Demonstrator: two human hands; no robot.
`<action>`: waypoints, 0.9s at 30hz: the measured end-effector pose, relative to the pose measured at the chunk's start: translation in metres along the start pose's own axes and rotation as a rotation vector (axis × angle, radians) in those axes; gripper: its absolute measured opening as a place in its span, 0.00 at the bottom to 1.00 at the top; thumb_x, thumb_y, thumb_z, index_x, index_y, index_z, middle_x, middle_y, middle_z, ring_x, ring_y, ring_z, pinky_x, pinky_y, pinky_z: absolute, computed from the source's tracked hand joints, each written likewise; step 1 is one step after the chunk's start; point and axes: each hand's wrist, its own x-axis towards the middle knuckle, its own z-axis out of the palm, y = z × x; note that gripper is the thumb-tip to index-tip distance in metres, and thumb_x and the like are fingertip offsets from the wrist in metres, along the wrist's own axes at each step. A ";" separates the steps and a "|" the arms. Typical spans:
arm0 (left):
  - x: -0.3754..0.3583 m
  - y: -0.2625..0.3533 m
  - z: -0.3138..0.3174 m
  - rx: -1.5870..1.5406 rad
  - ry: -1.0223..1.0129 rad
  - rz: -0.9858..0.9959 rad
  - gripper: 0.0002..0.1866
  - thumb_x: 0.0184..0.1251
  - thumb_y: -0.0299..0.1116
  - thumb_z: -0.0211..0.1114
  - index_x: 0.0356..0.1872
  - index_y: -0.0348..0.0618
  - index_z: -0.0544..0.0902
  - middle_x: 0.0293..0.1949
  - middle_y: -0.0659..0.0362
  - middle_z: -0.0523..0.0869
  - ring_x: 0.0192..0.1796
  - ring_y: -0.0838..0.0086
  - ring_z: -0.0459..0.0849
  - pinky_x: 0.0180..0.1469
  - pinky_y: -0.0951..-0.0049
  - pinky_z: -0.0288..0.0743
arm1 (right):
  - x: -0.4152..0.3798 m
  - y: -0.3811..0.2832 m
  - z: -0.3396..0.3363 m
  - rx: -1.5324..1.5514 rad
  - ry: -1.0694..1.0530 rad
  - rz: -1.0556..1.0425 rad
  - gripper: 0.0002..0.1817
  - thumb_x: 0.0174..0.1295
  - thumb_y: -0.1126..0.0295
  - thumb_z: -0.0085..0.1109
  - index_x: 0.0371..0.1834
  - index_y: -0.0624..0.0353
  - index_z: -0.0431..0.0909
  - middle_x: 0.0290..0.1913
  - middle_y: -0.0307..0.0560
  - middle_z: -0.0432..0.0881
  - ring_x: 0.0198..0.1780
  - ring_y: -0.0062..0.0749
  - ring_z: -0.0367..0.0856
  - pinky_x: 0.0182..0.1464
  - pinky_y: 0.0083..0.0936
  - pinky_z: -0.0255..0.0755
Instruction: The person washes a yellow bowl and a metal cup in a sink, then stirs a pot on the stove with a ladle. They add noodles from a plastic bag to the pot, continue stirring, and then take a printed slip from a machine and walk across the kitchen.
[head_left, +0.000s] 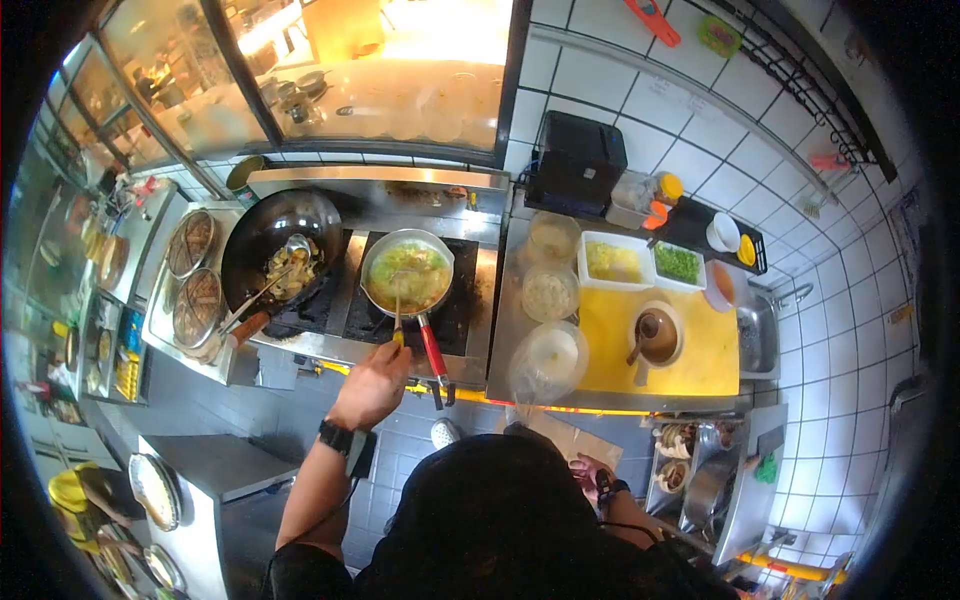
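Head view: the black wok (pixel 245 268) stands at left on the stove, a narrow gap short of the saucepan (pixel 449 262). The left hand (pixel 370 387), beyond the stove's front edge, grips a yellow-handled stirring utensil (pixel 398 334) dipped into the saucepan's green food; the red handle (pixel 432 348) overhangs that edge. The right hand (pixel 592 472) is low, partly hidden; its hold cannot be told. Rightmost, containers crowd the yellow board (pixel 712 352), bare toward its front-right corner.

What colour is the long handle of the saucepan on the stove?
Mostly red; the handle shows in the head view.
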 end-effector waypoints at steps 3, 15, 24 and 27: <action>-0.007 0.022 -0.025 -0.005 0.093 0.055 0.12 0.59 0.25 0.63 0.45 0.36 0.81 0.45 0.44 0.81 0.44 0.51 0.84 0.44 0.58 0.81 | 0.004 0.012 -0.013 0.095 -0.017 0.004 0.40 0.64 0.49 0.62 0.71 0.63 0.60 0.59 0.54 0.75 0.50 0.42 0.78 0.49 0.42 0.74; 0.033 -0.032 0.049 0.052 0.052 -0.026 0.14 0.62 0.26 0.60 0.48 0.34 0.79 0.49 0.44 0.80 0.49 0.51 0.83 0.50 0.58 0.80 | -0.013 -0.021 -0.007 0.111 0.039 -0.019 0.42 0.67 0.50 0.56 0.75 0.66 0.50 0.71 0.63 0.60 0.65 0.54 0.70 0.64 0.50 0.69; 0.009 -0.005 0.074 0.070 0.020 -0.110 0.19 0.61 0.25 0.59 0.55 0.33 0.75 0.56 0.40 0.75 0.53 0.48 0.79 0.54 0.58 0.78 | 0.000 0.013 -0.038 0.193 0.052 0.017 0.29 0.69 0.51 0.54 0.61 0.63 0.68 0.61 0.59 0.73 0.58 0.51 0.77 0.57 0.44 0.76; 0.017 0.012 0.098 0.053 0.103 -0.095 0.20 0.61 0.24 0.58 0.56 0.32 0.75 0.56 0.39 0.74 0.54 0.47 0.78 0.55 0.57 0.77 | 0.009 0.017 -0.055 0.292 -0.105 0.010 0.24 0.69 0.52 0.53 0.54 0.65 0.73 0.51 0.56 0.80 0.51 0.48 0.80 0.50 0.38 0.80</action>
